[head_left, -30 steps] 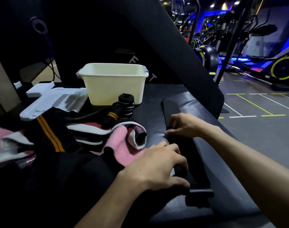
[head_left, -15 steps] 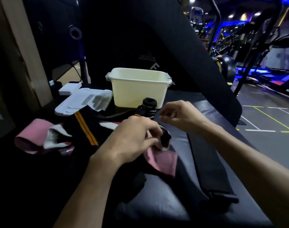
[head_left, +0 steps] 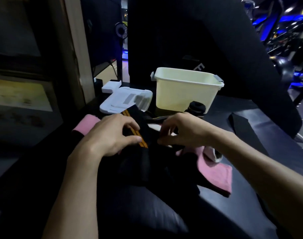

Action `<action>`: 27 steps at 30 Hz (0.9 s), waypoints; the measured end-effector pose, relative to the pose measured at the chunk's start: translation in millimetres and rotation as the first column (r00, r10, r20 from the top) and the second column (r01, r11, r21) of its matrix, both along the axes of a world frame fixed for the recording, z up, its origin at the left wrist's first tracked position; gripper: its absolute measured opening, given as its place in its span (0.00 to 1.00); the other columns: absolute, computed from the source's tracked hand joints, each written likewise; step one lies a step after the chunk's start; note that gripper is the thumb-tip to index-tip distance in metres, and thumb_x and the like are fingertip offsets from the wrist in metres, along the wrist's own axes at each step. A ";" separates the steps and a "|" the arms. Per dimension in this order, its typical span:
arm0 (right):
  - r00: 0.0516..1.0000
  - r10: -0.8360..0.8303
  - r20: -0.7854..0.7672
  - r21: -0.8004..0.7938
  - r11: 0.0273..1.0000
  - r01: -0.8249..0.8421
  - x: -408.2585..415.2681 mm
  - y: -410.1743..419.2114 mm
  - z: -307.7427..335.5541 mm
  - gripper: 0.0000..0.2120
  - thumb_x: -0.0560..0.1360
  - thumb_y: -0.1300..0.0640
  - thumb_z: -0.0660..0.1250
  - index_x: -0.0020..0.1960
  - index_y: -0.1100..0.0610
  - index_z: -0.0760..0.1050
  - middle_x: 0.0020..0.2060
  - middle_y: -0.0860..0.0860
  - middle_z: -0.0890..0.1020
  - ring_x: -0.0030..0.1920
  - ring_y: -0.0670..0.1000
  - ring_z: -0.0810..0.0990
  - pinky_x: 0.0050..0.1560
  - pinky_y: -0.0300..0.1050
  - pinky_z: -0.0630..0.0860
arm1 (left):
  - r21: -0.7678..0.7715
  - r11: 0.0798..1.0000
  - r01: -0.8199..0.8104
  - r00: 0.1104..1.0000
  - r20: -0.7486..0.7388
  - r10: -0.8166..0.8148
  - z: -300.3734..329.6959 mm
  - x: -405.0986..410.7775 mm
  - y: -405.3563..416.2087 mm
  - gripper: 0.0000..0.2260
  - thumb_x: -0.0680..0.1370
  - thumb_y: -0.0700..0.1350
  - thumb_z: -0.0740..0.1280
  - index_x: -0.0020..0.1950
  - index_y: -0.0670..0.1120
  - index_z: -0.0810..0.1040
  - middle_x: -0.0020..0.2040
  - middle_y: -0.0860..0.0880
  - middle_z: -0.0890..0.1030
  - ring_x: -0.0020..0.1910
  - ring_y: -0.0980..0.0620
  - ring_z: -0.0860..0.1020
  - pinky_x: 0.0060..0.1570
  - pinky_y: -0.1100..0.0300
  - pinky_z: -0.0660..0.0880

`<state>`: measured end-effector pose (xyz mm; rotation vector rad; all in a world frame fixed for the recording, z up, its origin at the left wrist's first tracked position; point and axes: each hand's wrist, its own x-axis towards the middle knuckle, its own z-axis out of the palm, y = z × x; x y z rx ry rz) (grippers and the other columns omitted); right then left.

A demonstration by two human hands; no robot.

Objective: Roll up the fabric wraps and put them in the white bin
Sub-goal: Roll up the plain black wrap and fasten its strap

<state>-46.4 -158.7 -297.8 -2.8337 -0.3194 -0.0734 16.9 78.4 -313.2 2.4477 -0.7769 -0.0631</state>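
A black fabric wrap with orange stripes (head_left: pixel 144 144) lies across a heap of wraps on the black padded bench. My left hand (head_left: pixel 113 135) pinches it at the striped part between thumb and fingers. My right hand (head_left: pixel 181 131) grips the same black wrap just to the right, fingers curled. A pink wrap (head_left: pixel 214 173) lies loose under my right wrist, and another pink one (head_left: pixel 85 125) shows left of my left hand. The white bin (head_left: pixel 185 90) stands open behind the heap. A rolled black wrap (head_left: pixel 197 107) sits upright right in front of the bin.
A white plastic lid (head_left: pixel 126 100) lies flat left of the bin. A long black strap (head_left: pixel 245 133) stretches along the bench on the right. A slanted black pad (head_left: pixel 216 40) rises behind the bin, and a wooden post (head_left: pixel 71 54) stands at the left.
Both hands left the long black strap on the right, moved left over the heap and took hold of the orange-striped black wrap. The view swung left.
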 end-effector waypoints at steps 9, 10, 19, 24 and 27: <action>0.972 -0.001 -0.236 -0.147 0.989 -0.035 -44.1 28.4 -1.4 0.23 0.66 0.34 0.76 0.54 0.46 0.78 0.50 0.42 0.79 0.49 0.45 0.77 0.48 0.44 0.76 | 0.163 0.969 0.184 0.981 0.023 -0.190 -6.6 -9.3 2.6 0.07 0.73 0.58 0.76 0.44 0.62 0.80 0.49 0.60 0.80 0.57 0.56 0.73 0.68 0.51 0.64; 0.976 0.014 -0.216 -0.139 0.989 -0.045 -48.3 27.7 -0.3 0.21 0.67 0.35 0.76 0.51 0.46 0.79 0.49 0.43 0.79 0.48 0.44 0.77 0.48 0.44 0.76 | 0.121 0.973 0.198 0.979 0.019 -0.202 -6.0 -10.7 2.4 0.06 0.74 0.58 0.76 0.43 0.62 0.80 0.48 0.60 0.81 0.54 0.59 0.75 0.65 0.52 0.68; 0.999 -0.028 -0.046 0.340 0.939 0.042 -93.2 5.1 12.6 0.17 0.72 0.36 0.73 0.52 0.46 0.75 0.41 0.43 0.79 0.41 0.44 0.80 0.44 0.45 0.79 | -0.464 0.808 0.364 0.898 -0.055 -0.437 18.4 -51.5 -13.5 0.03 0.78 0.46 0.74 0.48 0.49 0.82 0.46 0.53 0.85 0.49 0.57 0.83 0.55 0.60 0.77; 0.987 0.055 -0.148 0.686 0.725 0.063 -119.7 -18.5 21.4 0.12 0.78 0.48 0.70 0.45 0.57 0.77 0.37 0.52 0.74 0.38 0.51 0.70 0.39 0.47 0.65 | -0.534 0.753 0.386 0.887 -0.010 -0.462 22.0 -70.2 -36.5 0.05 0.77 0.49 0.74 0.51 0.50 0.82 0.47 0.51 0.85 0.49 0.51 0.83 0.55 0.55 0.78; 0.996 0.020 -0.084 0.776 0.629 0.053 -137.5 -33.1 26.3 0.10 0.77 0.49 0.69 0.47 0.56 0.78 0.40 0.54 0.78 0.41 0.51 0.74 0.42 0.44 0.69 | -0.504 0.778 0.375 0.876 -0.083 -0.475 18.8 -74.5 -50.8 0.11 0.76 0.56 0.72 0.55 0.54 0.82 0.51 0.47 0.83 0.52 0.44 0.81 0.56 0.50 0.78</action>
